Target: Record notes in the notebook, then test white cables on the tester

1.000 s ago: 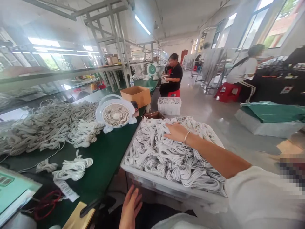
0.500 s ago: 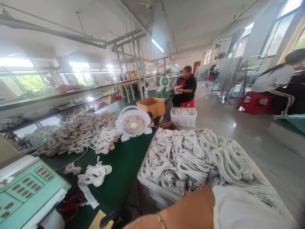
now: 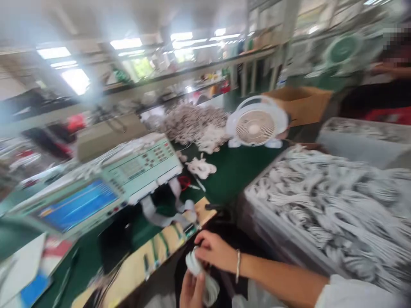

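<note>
My left hand (image 3: 192, 291) is wrapped round a coiled bundle of white cable (image 3: 210, 287), low in the view over my lap. My right hand (image 3: 215, 251), with a bracelet at the wrist, has its fingers closed at the top of the same bundle. Just beyond the hands runs a wooden board (image 3: 138, 273) with small green connectors and a grey ribbon cable (image 3: 160, 218). The ribbon leads toward a pale green test instrument (image 3: 141, 171) with a lit blue screen. Motion blur hides finer detail of the fingers.
A large plastic bin (image 3: 263, 222) heaped with coiled white cables stands at my right. On the green table (image 3: 237, 171) are a white fan (image 3: 257, 124), a pile of cables (image 3: 192, 122) and a small bundle (image 3: 201, 166). A cardboard box (image 3: 302, 102) and a seated person are farther back.
The view has swung left and down, bringing the instrument's screen and the board into sight. My right arm has come from the bin side to the cable bundle, and both hands now show.
</note>
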### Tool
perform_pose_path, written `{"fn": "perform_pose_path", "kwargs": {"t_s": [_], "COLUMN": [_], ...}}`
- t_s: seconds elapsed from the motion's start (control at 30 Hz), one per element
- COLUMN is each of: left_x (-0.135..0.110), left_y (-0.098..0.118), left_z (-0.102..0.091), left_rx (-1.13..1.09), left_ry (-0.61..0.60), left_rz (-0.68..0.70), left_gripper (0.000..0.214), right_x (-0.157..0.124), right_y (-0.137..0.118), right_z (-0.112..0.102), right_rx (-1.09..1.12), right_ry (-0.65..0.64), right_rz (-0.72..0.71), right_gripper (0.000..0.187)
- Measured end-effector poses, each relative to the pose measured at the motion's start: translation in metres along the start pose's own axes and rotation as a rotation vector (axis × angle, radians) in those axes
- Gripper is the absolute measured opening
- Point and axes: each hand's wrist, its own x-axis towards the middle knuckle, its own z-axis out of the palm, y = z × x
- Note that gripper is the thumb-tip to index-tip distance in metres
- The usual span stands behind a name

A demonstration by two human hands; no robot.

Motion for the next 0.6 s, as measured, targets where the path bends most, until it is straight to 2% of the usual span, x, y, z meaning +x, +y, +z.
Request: {"fn": "perform_pose_path", "kwargs": {"t_s": [0.03, 0.1, 0.27, 0.4, 0.5, 0.6], "left_x": [-0.006, -0.011, -0.007, -0.007, -0.010, -0.015], "left_y": [0.001, 0.004, 0.005, 0.005, 0.010, 0.015], "left_z": [-0.007, -0.008, 0.013, 0.026, 0.038, 0.049], "left_rx": [-0.050, -0.132, -0.209, -0.220, -0.220, -0.195], "left_ry": [0.021, -0.004, -0.063, -0.132, -0.090, -0.037], "left_rz": [0.018, 0.054, 0.054, 0.031, 0.041, 0.121], "left_gripper": [0.052, 0.050, 0.042, 0.044, 0.053, 0.052], "right_x": [0.002, 0.003, -0.002, -0.003, -0.004, -0.007], "right_y": [-0.001, -0.003, 0.001, 0.010, 0.012, 0.011], "right_z": [-0.001, -0.007, -0.024, -0.032, -0.036, -0.038], "right_rx": [0.063, 0.125, 0.134, 0.055, 0.025, -0.001], "right_ry": [-0.021, -0.063, -0.021, 0.009, 0.043, 0.077], "right_rz": [0.019, 0.025, 0.013, -0.033, -0.082, -0.110], "right_gripper": [0.020, 0.018, 0.025, 0.016, 0.014, 0.014]}}
